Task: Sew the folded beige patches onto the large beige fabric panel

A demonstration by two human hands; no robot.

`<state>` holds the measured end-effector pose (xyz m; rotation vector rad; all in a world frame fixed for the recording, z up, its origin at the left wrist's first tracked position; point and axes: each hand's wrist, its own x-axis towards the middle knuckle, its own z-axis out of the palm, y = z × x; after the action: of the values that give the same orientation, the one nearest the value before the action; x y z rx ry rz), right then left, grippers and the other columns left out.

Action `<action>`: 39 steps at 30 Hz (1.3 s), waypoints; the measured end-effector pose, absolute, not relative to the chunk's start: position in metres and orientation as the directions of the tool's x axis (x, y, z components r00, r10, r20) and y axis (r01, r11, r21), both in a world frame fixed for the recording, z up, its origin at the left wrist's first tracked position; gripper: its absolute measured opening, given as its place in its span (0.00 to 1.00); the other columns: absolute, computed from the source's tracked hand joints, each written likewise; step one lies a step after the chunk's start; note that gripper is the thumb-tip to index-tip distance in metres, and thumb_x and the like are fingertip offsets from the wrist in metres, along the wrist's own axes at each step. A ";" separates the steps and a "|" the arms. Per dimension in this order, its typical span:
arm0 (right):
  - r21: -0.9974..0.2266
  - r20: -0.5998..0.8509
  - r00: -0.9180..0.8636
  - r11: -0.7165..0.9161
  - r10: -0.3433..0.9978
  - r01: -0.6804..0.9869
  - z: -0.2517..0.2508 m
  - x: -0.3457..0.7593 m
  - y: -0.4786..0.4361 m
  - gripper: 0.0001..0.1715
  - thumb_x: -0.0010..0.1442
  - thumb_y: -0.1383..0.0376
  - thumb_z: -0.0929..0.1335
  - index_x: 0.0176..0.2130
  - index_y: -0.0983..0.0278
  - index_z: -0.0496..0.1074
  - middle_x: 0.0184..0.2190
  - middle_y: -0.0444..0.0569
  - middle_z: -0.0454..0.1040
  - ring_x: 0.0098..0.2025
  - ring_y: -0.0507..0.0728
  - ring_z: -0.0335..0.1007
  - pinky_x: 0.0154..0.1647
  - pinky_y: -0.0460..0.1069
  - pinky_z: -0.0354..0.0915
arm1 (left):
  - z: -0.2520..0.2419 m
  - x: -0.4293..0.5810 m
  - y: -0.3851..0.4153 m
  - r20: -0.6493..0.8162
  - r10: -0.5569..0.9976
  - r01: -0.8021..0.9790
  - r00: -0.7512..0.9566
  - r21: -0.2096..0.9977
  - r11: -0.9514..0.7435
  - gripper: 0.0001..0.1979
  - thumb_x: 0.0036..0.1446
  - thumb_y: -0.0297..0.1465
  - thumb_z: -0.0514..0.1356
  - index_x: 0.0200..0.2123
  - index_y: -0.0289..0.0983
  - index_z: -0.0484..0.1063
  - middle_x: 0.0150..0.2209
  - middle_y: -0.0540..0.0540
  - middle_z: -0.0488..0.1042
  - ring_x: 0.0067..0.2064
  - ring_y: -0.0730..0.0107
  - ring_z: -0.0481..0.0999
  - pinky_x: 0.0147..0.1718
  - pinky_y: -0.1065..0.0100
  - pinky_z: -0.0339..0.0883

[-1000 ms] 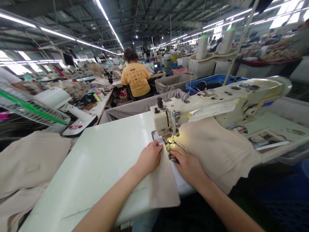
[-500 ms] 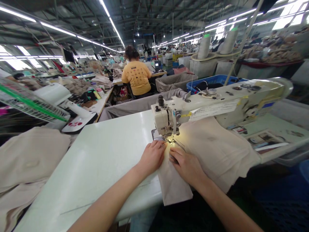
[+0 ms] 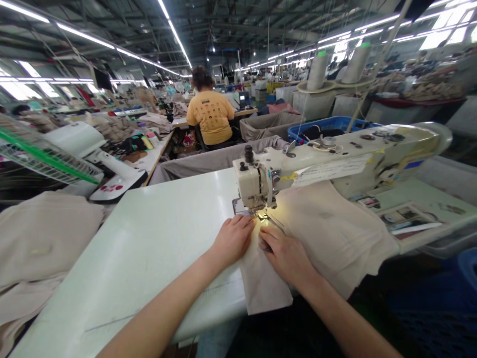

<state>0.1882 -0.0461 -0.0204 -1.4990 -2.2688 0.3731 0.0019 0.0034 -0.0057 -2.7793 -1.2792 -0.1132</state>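
A cream sewing machine [image 3: 335,164] stands on a white table [image 3: 156,248]. Beige cloth [image 3: 328,233] lies under its arm, and a narrow flap [image 3: 263,283] hangs over the table's front edge. My left hand [image 3: 233,238] lies on the cloth just left of the lit needle [image 3: 263,215], fingers together and bent down onto the fabric. My right hand [image 3: 285,254] presses the cloth just right of the needle, fingers curled on it. The two hands sit close together with the seam line between them.
A stack of beige cloth pieces [image 3: 40,238] lies at the left. A white fan [image 3: 74,154] with a green-rimmed grille stands behind it. A person in a yellow shirt [image 3: 210,117] sits ahead, back turned. Grey and blue bins [image 3: 328,124] and thread cones [image 3: 316,69] stand behind the machine.
The cloth flap in front of the needle has narrowed and shifted right, hanging further off the table edge. Both hands have drawn closer together at the needle.
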 end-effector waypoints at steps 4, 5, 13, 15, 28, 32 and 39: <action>-0.406 0.162 -0.362 0.397 0.918 0.823 -0.020 0.192 -0.051 0.19 0.66 0.69 0.64 0.55 0.61 0.73 0.58 0.50 0.73 0.49 0.59 0.77 0.47 0.51 0.73 | -0.003 0.005 -0.010 0.094 0.742 0.748 0.664 -0.052 -0.662 0.16 0.65 0.26 0.55 0.55 0.37 0.68 0.55 0.40 0.72 0.55 0.55 0.70 0.48 0.55 0.68; -0.397 0.157 -0.365 0.397 0.917 0.827 -0.021 0.194 -0.054 0.19 0.66 0.69 0.64 0.55 0.61 0.73 0.59 0.50 0.73 0.49 0.59 0.78 0.47 0.51 0.73 | -0.003 0.007 -0.017 0.090 0.731 0.735 0.677 -0.037 -0.677 0.15 0.65 0.27 0.54 0.55 0.37 0.68 0.55 0.41 0.72 0.56 0.55 0.69 0.49 0.55 0.68; -0.372 0.160 -0.404 0.434 0.901 0.821 -0.028 0.202 -0.065 0.19 0.67 0.68 0.64 0.55 0.63 0.73 0.58 0.52 0.74 0.48 0.59 0.78 0.47 0.51 0.73 | -0.007 0.008 -0.049 0.112 0.686 0.682 0.719 0.073 -0.727 0.17 0.65 0.29 0.54 0.56 0.36 0.67 0.55 0.40 0.72 0.56 0.54 0.70 0.51 0.55 0.70; -0.377 0.155 -0.402 0.430 0.902 0.820 -0.026 0.200 -0.057 0.17 0.67 0.68 0.64 0.53 0.62 0.74 0.57 0.51 0.75 0.47 0.59 0.78 0.46 0.51 0.73 | -0.007 0.006 -0.040 0.119 0.696 0.692 0.709 0.077 -0.718 0.15 0.65 0.29 0.54 0.53 0.36 0.69 0.53 0.40 0.73 0.55 0.54 0.71 0.51 0.54 0.71; -0.374 0.173 -0.250 0.299 0.953 0.878 -0.019 0.193 -0.044 0.17 0.63 0.75 0.64 0.48 0.61 0.74 0.50 0.49 0.77 0.45 0.57 0.77 0.42 0.48 0.69 | -0.012 -0.007 0.002 0.218 0.698 0.684 0.682 0.147 -0.715 0.15 0.65 0.27 0.55 0.53 0.34 0.72 0.57 0.38 0.73 0.58 0.55 0.72 0.56 0.53 0.70; -0.314 0.190 -0.192 0.245 0.963 0.917 -0.028 0.196 -0.061 0.14 0.62 0.72 0.67 0.46 0.60 0.75 0.43 0.49 0.78 0.39 0.57 0.77 0.35 0.48 0.69 | -0.020 -0.010 -0.001 0.272 0.679 0.666 0.681 0.155 -0.730 0.16 0.66 0.28 0.54 0.54 0.34 0.72 0.59 0.37 0.72 0.60 0.54 0.71 0.57 0.51 0.69; -0.342 0.230 -0.207 0.278 0.951 0.898 -0.041 0.196 -0.063 0.16 0.62 0.73 0.68 0.49 0.61 0.75 0.41 0.47 0.81 0.41 0.57 0.79 0.38 0.47 0.69 | -0.024 -0.013 -0.002 0.312 0.647 0.640 0.696 0.138 -0.756 0.17 0.66 0.28 0.53 0.56 0.35 0.71 0.59 0.36 0.72 0.61 0.53 0.70 0.58 0.51 0.69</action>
<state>0.1959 -0.0628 -0.0406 -1.6692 -2.1635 0.1853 -0.0135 -0.0024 -0.0236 -2.9097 -1.1041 -0.5467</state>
